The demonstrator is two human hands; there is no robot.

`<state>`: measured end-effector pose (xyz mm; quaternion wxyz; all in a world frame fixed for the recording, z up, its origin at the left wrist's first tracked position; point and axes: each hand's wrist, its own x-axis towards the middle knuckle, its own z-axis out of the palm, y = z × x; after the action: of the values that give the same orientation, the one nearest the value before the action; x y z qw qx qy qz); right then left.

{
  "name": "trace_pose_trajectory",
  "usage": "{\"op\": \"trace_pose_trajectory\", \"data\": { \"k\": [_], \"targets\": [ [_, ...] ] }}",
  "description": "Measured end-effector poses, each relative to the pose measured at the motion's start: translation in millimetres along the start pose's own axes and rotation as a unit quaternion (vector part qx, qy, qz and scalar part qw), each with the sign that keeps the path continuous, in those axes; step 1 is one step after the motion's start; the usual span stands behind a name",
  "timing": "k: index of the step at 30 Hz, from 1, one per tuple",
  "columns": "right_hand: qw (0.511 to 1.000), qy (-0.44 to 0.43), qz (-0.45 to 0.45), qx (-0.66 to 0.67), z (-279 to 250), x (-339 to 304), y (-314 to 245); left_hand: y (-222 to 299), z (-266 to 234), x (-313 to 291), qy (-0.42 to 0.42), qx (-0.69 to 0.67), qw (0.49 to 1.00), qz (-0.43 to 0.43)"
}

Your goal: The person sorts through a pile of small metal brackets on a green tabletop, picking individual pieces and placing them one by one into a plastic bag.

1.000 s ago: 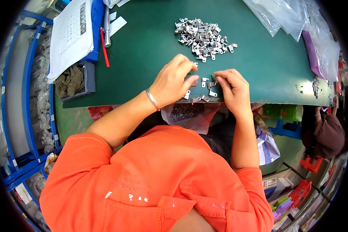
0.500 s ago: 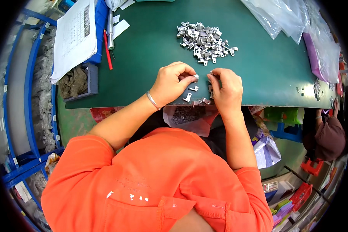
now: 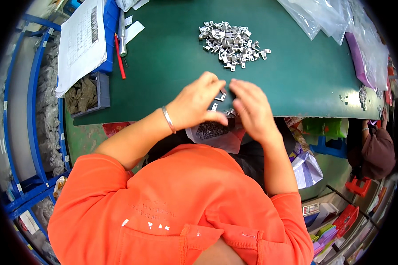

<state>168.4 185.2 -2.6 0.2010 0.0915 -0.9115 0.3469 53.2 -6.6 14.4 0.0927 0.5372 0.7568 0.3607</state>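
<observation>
My left hand [image 3: 197,100] is at the table's near edge, thumb and fingers spread wide around a few small metal brackets [image 3: 221,96]. Facing it, my right hand [image 3: 253,108] has its fingers stretched out over the same spot, and I see nothing held in either. Another bracket [image 3: 214,107] lies beside my left thumb, partly covered by the hands. Farther back on the green table [image 3: 163,57] is a loose pile of silvery metal brackets [image 3: 232,44]. Just below the table edge, a pale bag [image 3: 203,137] holds many small dark parts.
Left on the table are a grey bin with a cloth [image 3: 102,90], a red pen [image 3: 120,57], a metal-handled tool [image 3: 122,37] and papers [image 3: 82,44]. Clear plastic bags [image 3: 318,17] and a purple tray [image 3: 357,59] lie right. Another person [image 3: 378,152] sits at far right.
Both hands have come closer together and opened from a pinch. The bracket at my left fingertips has been let go. The hands now cover part of the brackets near the edge.
</observation>
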Motion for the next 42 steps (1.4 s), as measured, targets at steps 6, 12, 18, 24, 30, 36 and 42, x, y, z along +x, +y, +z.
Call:
{"op": "trace_pose_trajectory", "data": {
  "k": [6,12,18,24,30,36,42],
  "targets": [
    [0.998,-0.015,-0.052,0.006,2.0,-42.8,-26.3,24.4,11.2,-32.2,-0.052,-0.037,0.998,-0.001],
    [0.995,0.046,-0.065,-0.052,-2.3,-0.2,4.2,-7.8,-6.1,10.5,0.12,0.032,0.992,0.014],
    [0.988,0.073,-0.058,-0.12,18.0,59.5,24.6,-67.9,3.7,66.3,0.197,0.203,0.955,-0.091],
    [0.999,-0.022,-0.032,-0.018,2.4,11.8,3.3,-14.5,21.3,13.1,0.154,0.047,0.987,-0.029],
    [0.968,0.183,0.157,0.063,-21.9,-20.5,5.8,9.6,17.2,-6.2,0.166,-0.112,0.976,-0.084],
    [0.987,0.128,0.096,-0.016,0.4,-12.4,-9.6,13.1,19.2,-11.8,0.097,-0.048,0.994,-0.029],
    [0.984,0.145,0.078,-0.065,6.7,-18.3,-5.6,14.9,17.2,-14.3,0.119,-0.052,0.991,-0.035]
  ]
}}
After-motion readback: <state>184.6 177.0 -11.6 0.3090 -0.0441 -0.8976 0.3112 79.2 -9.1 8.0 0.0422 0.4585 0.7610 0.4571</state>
